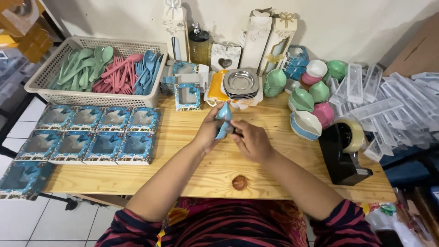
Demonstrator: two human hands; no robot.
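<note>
Nearest the camera, striped sleeves [228, 228] led to both hands above the desk [183, 132]. The left hand [208, 132] and right hand [251, 142] jointly pinched blue plastic cutlery [224, 120], its long axis near upright, tilted slightly leftward, between both grips.

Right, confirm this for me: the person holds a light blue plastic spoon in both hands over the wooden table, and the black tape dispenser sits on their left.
One detail is wrong. In the head view the black tape dispenser sits on the person's right, not their left. The rest stands: the left hand and right hand both hold the light blue plastic spoon over the wooden table.
</note>
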